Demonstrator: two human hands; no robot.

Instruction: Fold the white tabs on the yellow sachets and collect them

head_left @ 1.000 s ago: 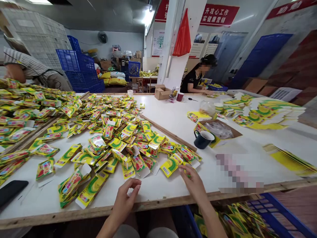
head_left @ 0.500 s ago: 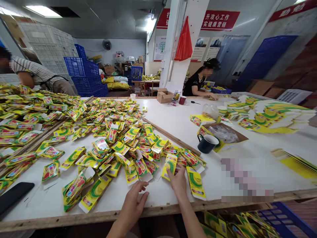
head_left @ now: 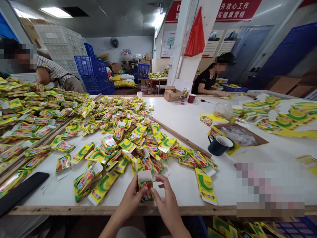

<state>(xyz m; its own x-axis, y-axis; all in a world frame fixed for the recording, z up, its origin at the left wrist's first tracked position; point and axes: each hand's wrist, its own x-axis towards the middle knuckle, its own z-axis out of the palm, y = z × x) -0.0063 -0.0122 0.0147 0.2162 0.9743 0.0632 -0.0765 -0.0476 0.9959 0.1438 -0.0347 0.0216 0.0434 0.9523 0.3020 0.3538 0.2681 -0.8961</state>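
Plainly, the white tabletop (head_left: 183, 122) carries a sprawling heap of yellow packets (head_left: 128, 132), lying loose within arm's reach. At its near edge the left hand (head_left: 130, 201) and right hand (head_left: 167, 203) hold one small carton (head_left: 145, 185) upright, fingers clamped on its sides, probably to steady it. Its white flap stands open above the yellow-and-red print.

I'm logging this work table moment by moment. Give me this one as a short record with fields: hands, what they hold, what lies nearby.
left hand: grips the yellow carton from its left
right hand: fingers on the carton's right side
carton: upright, white flap on top, over the table edge
nearby: flat yellow pack to the right; pile of packs behind; dark mug; black phone far left
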